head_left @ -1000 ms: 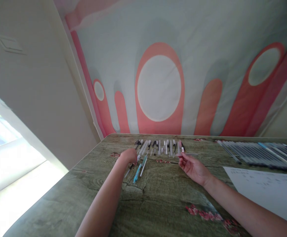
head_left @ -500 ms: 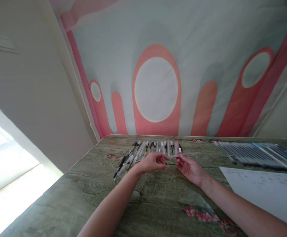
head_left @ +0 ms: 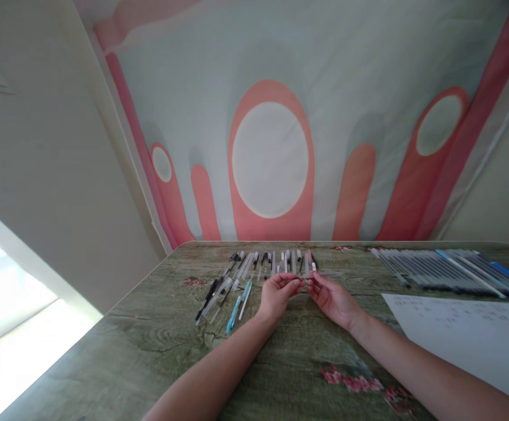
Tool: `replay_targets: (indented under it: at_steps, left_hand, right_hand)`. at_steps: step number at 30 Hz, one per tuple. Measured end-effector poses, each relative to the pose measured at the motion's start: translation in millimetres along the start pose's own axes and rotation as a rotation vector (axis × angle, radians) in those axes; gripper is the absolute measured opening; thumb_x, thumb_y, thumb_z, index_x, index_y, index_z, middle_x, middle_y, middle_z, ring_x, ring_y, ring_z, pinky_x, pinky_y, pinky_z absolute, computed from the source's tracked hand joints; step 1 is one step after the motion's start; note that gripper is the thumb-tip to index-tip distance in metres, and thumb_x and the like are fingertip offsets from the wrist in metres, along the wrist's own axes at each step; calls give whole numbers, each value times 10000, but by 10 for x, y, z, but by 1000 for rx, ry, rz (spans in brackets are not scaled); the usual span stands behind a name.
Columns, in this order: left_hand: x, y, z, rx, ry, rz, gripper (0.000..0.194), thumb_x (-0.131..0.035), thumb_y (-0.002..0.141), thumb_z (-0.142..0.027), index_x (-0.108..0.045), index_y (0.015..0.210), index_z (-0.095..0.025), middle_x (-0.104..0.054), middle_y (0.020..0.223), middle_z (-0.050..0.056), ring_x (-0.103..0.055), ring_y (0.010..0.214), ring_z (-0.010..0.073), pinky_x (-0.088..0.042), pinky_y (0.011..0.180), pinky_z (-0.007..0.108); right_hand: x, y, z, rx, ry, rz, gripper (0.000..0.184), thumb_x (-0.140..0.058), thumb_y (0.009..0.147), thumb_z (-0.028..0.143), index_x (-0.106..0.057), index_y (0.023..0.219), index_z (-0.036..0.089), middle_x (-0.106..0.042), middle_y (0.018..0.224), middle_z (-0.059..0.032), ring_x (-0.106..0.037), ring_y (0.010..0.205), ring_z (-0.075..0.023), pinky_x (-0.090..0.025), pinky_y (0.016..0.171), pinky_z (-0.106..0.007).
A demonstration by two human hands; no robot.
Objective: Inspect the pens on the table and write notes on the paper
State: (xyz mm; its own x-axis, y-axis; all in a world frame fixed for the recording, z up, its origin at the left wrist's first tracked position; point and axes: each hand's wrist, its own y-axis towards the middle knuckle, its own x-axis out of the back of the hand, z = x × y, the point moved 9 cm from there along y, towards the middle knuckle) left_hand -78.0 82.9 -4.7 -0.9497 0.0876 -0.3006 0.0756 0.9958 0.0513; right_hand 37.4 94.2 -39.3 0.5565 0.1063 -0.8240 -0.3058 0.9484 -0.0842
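Observation:
Over the table's middle, my left hand (head_left: 279,295) pinches a thin dark pen part that is mostly covered by its fingers. Facing it, my right hand (head_left: 333,299) is closed on a translucent pen barrel (head_left: 333,274), whose end sticks out to the right. The fingertips of both hands almost meet. Behind them lies a row of loose pen parts and caps (head_left: 274,263). Left of my left hand are black and clear pens (head_left: 214,299), with a light blue pen (head_left: 234,314) and a pale pen (head_left: 245,299) beside them.
At the right, several grey translucent pen tubes (head_left: 433,272) lie side by side, with some blue ones among them. A sheet of paper (head_left: 460,333) with writing lies in front. The wood-patterned table (head_left: 149,345) ends at a patterned pink and grey backdrop (head_left: 184,117).
My left hand has moved right and its fingers have closed at the right hand's fingertips. The light blue pen, hidden before behind the left arm, now shows. The view has shifted slightly.

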Motion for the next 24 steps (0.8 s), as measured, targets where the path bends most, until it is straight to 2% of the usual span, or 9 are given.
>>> replay_targets:
  at_steps: [9, 24]
  left_hand:
    - [26, 0, -60, -98, 112, -33, 300, -682, 605, -322, -578, 799, -118, -670, 731, 66, -639, 713, 186, -502, 669, 301]
    - [60, -3, -97, -125, 231, -63, 277, -670, 608, -333, -609, 792, -136, -660, 678, 44, -622, 631, 154, -495, 636, 271]
  right_hand:
    - [-2, 14, -15, 17, -34, 3, 99, -654, 693, 157, -641, 791, 163, -673, 737, -13, -616, 676, -88, -509, 657, -191]
    - [-75, -31, 11, 62, -115, 26, 151, -692, 645, 168, -653, 791, 171, -675, 736, -8, -612, 655, -87, -496, 635, -186]
